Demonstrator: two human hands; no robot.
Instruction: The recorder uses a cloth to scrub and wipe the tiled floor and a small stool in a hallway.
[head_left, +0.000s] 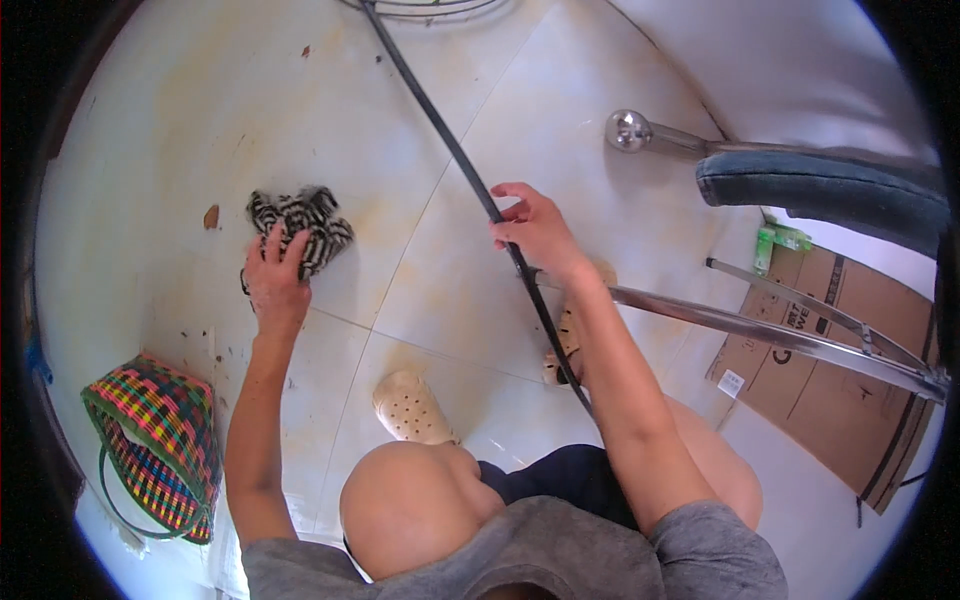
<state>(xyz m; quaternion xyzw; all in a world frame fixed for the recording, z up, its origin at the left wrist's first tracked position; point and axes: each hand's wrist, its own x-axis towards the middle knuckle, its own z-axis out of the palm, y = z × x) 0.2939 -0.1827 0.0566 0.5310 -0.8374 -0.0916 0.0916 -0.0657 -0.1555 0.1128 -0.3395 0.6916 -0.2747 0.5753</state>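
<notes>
My left hand (277, 281) presses down on a crumpled black-and-white striped cloth (324, 244) on the tiled floor. Its fingers are spread over the near side of the cloth. In front of me, my right hand (538, 231) has its thumb and fingers about a long, thin black bar (442, 129). The bar slants from a round wire frame (431, 9) at the top edge down to beside my right forearm, where its lower end is hidden. A chrome tube (675, 309) meets the bar just below my right hand, partly behind my wrist.
A colourful woven basket (161, 405) lies tilted at lower left. On the right are a padded dark-blue seat (817, 184), a chrome leg with a round end (628, 131), flattened cardboard (817, 375) and green bottles (766, 249). Brown scraps (211, 217) dot the stained tiles.
</notes>
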